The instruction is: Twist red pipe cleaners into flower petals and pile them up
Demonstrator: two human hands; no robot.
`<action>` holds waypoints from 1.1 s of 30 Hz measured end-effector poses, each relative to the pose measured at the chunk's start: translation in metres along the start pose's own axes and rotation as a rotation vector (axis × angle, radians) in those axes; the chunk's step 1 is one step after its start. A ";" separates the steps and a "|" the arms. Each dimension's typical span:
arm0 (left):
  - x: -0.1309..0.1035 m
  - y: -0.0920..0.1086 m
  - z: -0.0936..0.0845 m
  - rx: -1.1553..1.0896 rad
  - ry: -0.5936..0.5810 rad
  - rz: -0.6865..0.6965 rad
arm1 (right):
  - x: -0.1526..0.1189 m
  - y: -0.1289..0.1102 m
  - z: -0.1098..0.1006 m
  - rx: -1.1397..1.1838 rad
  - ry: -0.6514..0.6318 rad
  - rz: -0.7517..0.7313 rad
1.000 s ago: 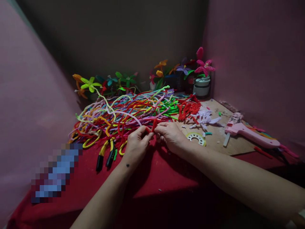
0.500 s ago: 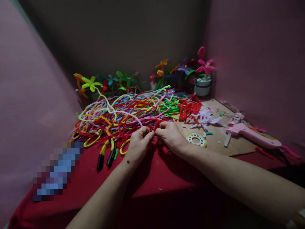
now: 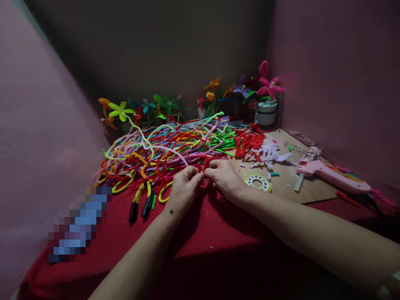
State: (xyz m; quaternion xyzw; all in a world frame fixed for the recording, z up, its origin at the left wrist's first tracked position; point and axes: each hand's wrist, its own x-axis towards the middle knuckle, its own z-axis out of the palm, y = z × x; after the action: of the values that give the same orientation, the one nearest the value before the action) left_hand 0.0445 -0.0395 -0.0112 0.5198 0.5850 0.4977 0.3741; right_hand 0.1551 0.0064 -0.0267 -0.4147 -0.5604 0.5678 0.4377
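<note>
Between my two hands is a short red pipe cleaner, its fuzzy ends sticking up above my fingertips. My left hand pinches it from the left with thumb and forefinger. From the right, my right hand closes its fingers on the same red piece; its lower part is hidden by the fingers. Both hands are nearly touching, just in front of a big heap of coloured pipe cleaners on the red cloth.
Black-and-yellow pliers and yellow scissor handles lie left of my hands. A white tape roll, red bent pieces, lilac pieces and a pink glue gun are on the right. Pipe-cleaner flowers stand behind.
The view has shifted slightly, so the heap and pliers appear a little farther right. Both hands keep their grip on the red piece with barely any movement.
</note>
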 end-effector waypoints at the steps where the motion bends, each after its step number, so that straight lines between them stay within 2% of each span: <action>1: 0.000 0.001 0.000 -0.025 -0.016 -0.021 | 0.000 0.000 0.000 0.006 0.002 -0.009; 7: 0.003 -0.003 -0.009 -0.156 -0.133 -0.101 | -0.002 -0.002 0.001 0.399 -0.191 0.031; 9: 0.005 -0.005 -0.012 -0.212 -0.128 -0.113 | -0.001 -0.002 0.001 0.430 -0.195 0.063; 13: 0.008 -0.005 -0.014 -0.366 -0.067 -0.081 | -0.001 -0.002 0.001 0.353 -0.129 0.066; 17: 0.010 -0.002 -0.016 -0.427 -0.117 -0.110 | -0.004 -0.004 0.002 0.249 -0.152 0.104; 22: 0.010 -0.005 -0.009 -0.535 -0.012 -0.150 | -0.005 -0.006 0.006 0.303 -0.091 0.116; 25: 0.010 -0.008 -0.005 -0.669 -0.040 -0.200 | -0.004 -0.005 0.006 0.301 -0.028 0.109; 28: 0.013 -0.007 -0.009 -0.622 -0.072 -0.227 | -0.002 -0.005 0.003 0.210 0.000 0.067; 33: 0.017 0.003 -0.021 -0.494 0.103 -0.037 | -0.004 -0.009 0.003 0.056 -0.063 0.049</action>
State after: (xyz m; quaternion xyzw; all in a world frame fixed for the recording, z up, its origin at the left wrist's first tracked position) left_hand 0.0218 -0.0273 -0.0022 0.3756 0.4736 0.6443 0.4685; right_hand 0.1540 0.0013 -0.0180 -0.3977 -0.5476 0.6065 0.4173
